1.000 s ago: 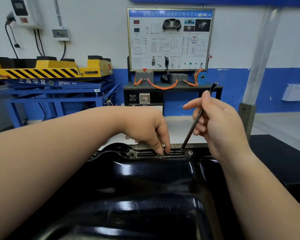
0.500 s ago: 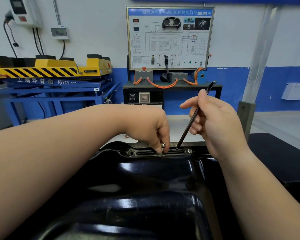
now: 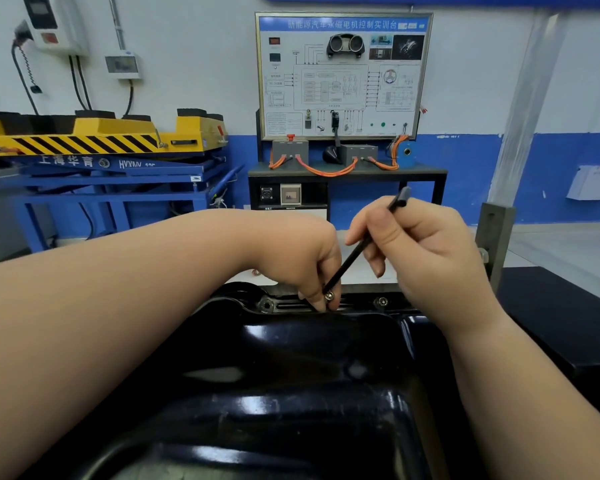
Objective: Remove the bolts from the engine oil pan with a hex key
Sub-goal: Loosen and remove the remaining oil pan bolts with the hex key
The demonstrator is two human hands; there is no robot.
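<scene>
A glossy black engine oil pan [image 3: 291, 368] fills the lower middle of the head view, its far flange running across at mid-height. My left hand [image 3: 302, 261] pinches a silver bolt [image 3: 328, 296] that stands raised on that flange. My right hand [image 3: 416, 244] grips a long black hex key [image 3: 357, 252], which slants down to the left with its tip on the bolt's head. Another bolt [image 3: 382, 301] sits in the flange to the right. An empty bolt hole [image 3: 266, 305] shows to the left.
A black table [image 3: 548, 306] extends to the right of the pan. Beyond stand a training panel on a dark stand [image 3: 343, 77], a yellow and blue lift platform [image 3: 94, 143] at the left, and a grey post [image 3: 494, 237] at the right.
The hex key's tip has moved left from the flange beside the bolt onto the head of the bolt held by my left hand. My right hand has shifted slightly left with it.
</scene>
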